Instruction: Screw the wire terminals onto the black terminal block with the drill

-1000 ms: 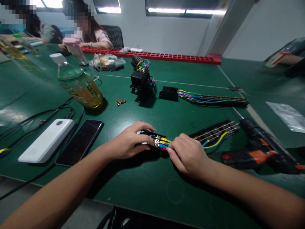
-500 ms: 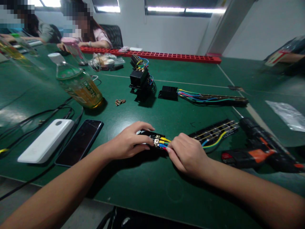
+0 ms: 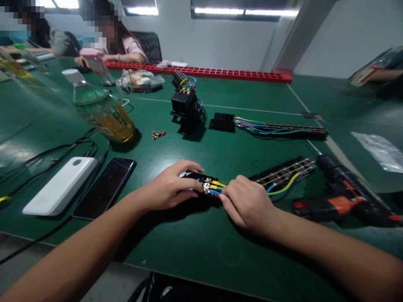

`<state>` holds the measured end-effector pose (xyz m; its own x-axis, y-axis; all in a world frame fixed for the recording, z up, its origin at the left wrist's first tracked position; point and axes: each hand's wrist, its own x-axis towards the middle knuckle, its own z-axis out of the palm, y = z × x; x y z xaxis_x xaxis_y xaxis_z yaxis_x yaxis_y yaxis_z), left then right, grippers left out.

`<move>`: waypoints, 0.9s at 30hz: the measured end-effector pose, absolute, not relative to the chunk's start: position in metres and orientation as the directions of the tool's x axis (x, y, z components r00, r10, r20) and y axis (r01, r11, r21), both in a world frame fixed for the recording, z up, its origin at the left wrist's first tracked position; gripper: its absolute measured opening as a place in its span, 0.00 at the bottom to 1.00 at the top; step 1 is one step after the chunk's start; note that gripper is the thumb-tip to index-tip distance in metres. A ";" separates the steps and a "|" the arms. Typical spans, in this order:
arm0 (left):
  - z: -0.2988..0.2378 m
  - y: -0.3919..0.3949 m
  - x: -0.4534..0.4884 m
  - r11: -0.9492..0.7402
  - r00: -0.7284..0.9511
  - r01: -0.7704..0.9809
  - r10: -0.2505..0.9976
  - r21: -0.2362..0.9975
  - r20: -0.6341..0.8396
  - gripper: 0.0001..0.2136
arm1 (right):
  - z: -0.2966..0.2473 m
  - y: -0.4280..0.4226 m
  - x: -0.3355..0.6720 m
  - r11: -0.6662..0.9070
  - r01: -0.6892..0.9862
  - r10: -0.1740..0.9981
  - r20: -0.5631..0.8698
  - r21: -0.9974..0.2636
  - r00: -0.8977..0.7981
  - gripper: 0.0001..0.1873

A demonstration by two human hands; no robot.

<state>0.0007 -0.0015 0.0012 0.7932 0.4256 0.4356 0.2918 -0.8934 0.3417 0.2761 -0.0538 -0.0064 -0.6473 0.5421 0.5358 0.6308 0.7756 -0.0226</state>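
Observation:
In the head view, my left hand (image 3: 174, 184) is closed around the left end of a black terminal block (image 3: 208, 178) with brass screws. Coloured wires (image 3: 218, 186) with yellow, blue and red crimped ends meet its right side. My right hand (image 3: 248, 201) pinches these wires close to the block, its fingertips hiding part of them. Past the right hand the wires run to a long black strip with brass rails (image 3: 283, 173), lying on the green table. Just right of that strip lies a black and orange power screwdriver (image 3: 343, 203).
A white power bank (image 3: 59, 184) and a dark phone (image 3: 105, 186) lie left. Behind them leans a drink bottle (image 3: 103, 113), near a small pile of screws (image 3: 158, 134). Two more wired black assemblies, one upright (image 3: 183, 102), one flat (image 3: 223, 121), sit farther back. People sit across the table.

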 end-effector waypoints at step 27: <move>0.003 -0.003 0.002 -0.908 0.797 0.303 0.407 0.288 0.447 0.07 | -0.007 -0.052 0.276 0.772 0.635 0.532 0.532 0.016 -0.659 0.12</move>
